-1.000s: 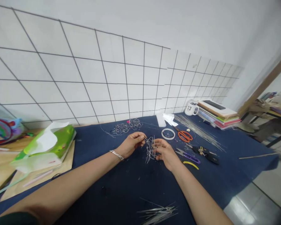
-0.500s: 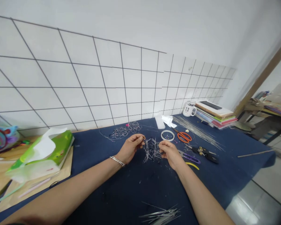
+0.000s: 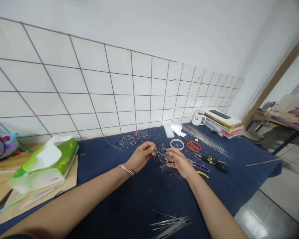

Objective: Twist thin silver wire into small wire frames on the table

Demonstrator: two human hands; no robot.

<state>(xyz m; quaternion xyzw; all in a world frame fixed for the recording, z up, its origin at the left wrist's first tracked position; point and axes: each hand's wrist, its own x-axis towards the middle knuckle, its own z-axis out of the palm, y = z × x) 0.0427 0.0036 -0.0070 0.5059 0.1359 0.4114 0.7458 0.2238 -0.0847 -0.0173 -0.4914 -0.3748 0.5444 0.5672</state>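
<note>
Between my hands, above the dark blue cloth, is an open tangle of thin silver wire (image 3: 160, 155) with many ends sticking out. My left hand (image 3: 142, 154), a bangle on its wrist, pinches the left side of this tangle between thumb and fingertips. My right hand (image 3: 178, 161) is at the tangle's right side, fingers spread and close against the wires; whether they press on any wire I cannot tell. A bundle of loosely coiled wire (image 3: 128, 140) lies on the cloth behind my left hand.
A round white dish (image 3: 176, 144) with small beads, orange-handled scissors (image 3: 193, 146), purple-handled pliers (image 3: 201, 167) and black-handled cutters (image 3: 218, 164) lie to the right. Straight wires (image 3: 170, 226) lie in front. A green tissue pack (image 3: 64, 156) is left; a mug (image 3: 198, 118) and books (image 3: 224, 123) stand behind.
My right hand has gone from a closed pinch to spread fingers beside the wire tangle. The tangle has turned and looks narrower. My left hand keeps its pinch; the view has shifted slightly.
</note>
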